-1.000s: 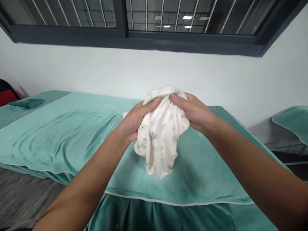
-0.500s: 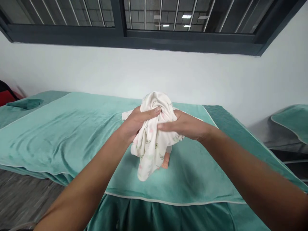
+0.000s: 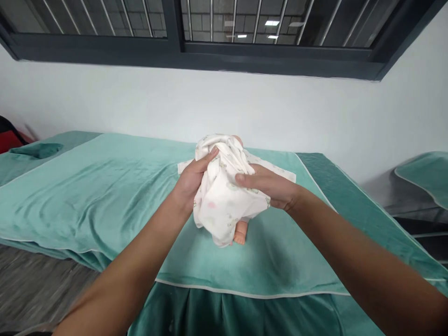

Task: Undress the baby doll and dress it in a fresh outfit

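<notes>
A bunched white baby garment (image 3: 227, 196) with small printed figures is held up between my two hands. My left hand (image 3: 194, 179) grips its left side, thumb on top. On the right side, my right hand (image 3: 262, 182) holds it between thumb and fingers. Behind and below it lies a doll, mostly hidden; its foot (image 3: 240, 233) sticks out under the cloth and a bit of its head (image 3: 239, 139) shows above. White sleeves (image 3: 280, 171) spread out to both sides; whether they belong to the held garment or another one I cannot tell.
A light green plush cover (image 3: 115, 186) lies on the bed, over a darker green skirt (image 3: 224, 312). A white wall (image 3: 140, 102) and a dark-framed window (image 3: 196, 56) stand behind. At far left is a red and black item (image 3: 9, 140); at right, another green-covered surface (image 3: 427, 175).
The garment has shifted slightly left and its hanging lower end has come up. More of the right sleeve and a bit of the doll's head now show. Both hands keep their hold.
</notes>
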The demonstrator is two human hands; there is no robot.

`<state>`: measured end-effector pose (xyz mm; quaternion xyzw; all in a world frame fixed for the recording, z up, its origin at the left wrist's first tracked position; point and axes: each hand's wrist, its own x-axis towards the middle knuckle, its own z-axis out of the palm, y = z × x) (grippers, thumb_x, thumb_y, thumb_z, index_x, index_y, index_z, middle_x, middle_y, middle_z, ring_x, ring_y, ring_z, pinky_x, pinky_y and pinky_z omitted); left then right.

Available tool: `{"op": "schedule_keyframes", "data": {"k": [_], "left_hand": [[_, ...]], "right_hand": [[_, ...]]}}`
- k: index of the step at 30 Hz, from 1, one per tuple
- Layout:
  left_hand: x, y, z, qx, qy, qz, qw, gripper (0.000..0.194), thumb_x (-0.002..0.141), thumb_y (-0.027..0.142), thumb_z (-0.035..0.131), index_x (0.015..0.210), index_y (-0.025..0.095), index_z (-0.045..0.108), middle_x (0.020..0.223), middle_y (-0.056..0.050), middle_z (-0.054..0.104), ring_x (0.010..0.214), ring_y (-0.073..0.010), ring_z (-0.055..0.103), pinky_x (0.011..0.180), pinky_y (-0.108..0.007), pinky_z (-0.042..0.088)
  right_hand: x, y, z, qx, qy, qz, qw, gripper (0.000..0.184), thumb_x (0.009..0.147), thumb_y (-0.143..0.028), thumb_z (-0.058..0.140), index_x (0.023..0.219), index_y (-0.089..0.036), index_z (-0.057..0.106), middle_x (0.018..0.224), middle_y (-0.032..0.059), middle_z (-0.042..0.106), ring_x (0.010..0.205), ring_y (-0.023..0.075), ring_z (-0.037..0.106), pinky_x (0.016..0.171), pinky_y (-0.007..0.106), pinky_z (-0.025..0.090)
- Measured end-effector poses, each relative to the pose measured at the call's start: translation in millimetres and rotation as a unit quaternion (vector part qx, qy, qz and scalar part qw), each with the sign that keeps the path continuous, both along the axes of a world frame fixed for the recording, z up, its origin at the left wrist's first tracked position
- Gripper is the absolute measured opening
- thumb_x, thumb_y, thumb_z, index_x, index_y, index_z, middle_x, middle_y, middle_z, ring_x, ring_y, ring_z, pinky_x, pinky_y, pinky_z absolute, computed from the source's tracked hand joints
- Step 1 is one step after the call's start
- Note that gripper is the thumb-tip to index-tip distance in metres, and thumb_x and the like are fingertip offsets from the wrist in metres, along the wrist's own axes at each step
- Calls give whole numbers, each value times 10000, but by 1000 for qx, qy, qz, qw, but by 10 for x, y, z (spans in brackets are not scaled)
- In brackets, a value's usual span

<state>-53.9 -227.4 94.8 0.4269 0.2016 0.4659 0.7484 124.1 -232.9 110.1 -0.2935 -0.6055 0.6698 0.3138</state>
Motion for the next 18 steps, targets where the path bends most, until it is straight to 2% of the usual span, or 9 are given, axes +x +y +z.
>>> {"op": "schedule_keyframes", "data": {"k": [2,3,5,7,12,15,18], "left_hand": [[7,-27,7,-21,0,-34,999,538,905,548,579,1282,167,635,971,-98,764,1006,-311,728,890,-439,591],[1,-41,3,-30,2,-57,998,558,902,575,566,1268,160,641,946,-103,762,980,-316,732,864,-439,596],[-31,-60,-29,-46,18,-99,994,620,893,634,543,1261,145,643,901,-119,757,919,-326,736,804,-443,602],[-81,-67,-89,-47,44,-109,992,626,889,627,569,1290,150,624,891,-120,757,868,-320,737,757,-437,601],[-161,-41,-250,14,74,-107,991,588,790,428,781,1278,136,631,949,-125,770,844,-312,741,757,-429,603],[-112,-24,-266,8,20,-49,999,565,822,386,749,1319,156,613,1059,-120,765,969,-314,736,875,-444,591],[-34,-10,-241,-23,-22,6,999,566,879,496,654,1338,170,606,1122,-112,753,1084,-308,710,990,-447,551]], "right_hand": [[-9,-23,-20,1,-10,24,1000,528,758,-462,838,1171,-170,688,1006,89,762,924,252,718,781,352,594],[-19,-23,-26,6,3,8,1000,518,771,-462,827,1178,-176,683,1026,87,760,947,251,715,809,358,592],[-40,3,-30,23,45,-59,997,495,818,-510,771,1194,-205,671,1059,74,753,1005,249,703,882,376,578],[-57,46,-23,40,76,-124,989,505,851,-590,701,1204,-231,657,1061,64,748,1041,249,689,928,394,562],[-86,89,-21,50,78,-175,980,594,820,-718,644,1189,-252,636,978,49,738,991,247,688,905,410,565],[-121,50,-69,39,89,-188,977,567,847,-713,615,1188,-260,632,981,44,739,992,243,686,893,401,566],[-147,-1,-138,12,89,-159,983,519,894,-641,611,1199,-222,646,1019,69,749,1021,247,688,905,389,569]]}}
